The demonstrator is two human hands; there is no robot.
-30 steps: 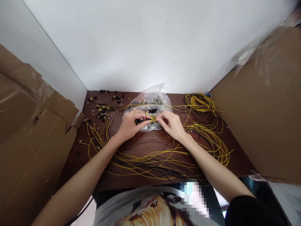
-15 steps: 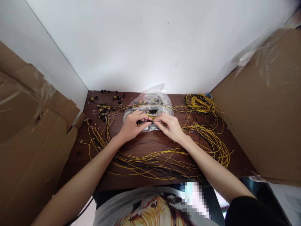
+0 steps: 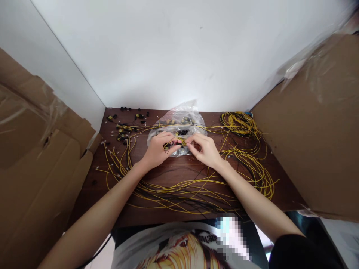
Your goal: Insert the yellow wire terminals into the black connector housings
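Observation:
Over a clear plastic bag (image 3: 193, 108) at mid-table, my left hand (image 3: 161, 148) pinches a thin black wire (image 3: 167, 150) that loops beside its fingers. Facing it, my right hand (image 3: 203, 149) has its thumb and forefinger together on something too small to make out. A narrow gap parts the fingertips of the two hands. Small black and yellow parts (image 3: 183, 141) show between and behind them, on or in the bag.
Long yellow and black wires (image 3: 179, 186) curve across the brown table (image 3: 174, 170). A coiled bundle (image 3: 235, 123) lies back right. Black and yellow connectors (image 3: 123, 131) lie at left. Cardboard (image 3: 314, 130) stands on both sides, and a white wall (image 3: 174, 56) rises behind.
My right hand has shifted slightly right, away from my left fingertips. The gap between them is wider and shows more of the yellow parts. My left hand is nearly still.

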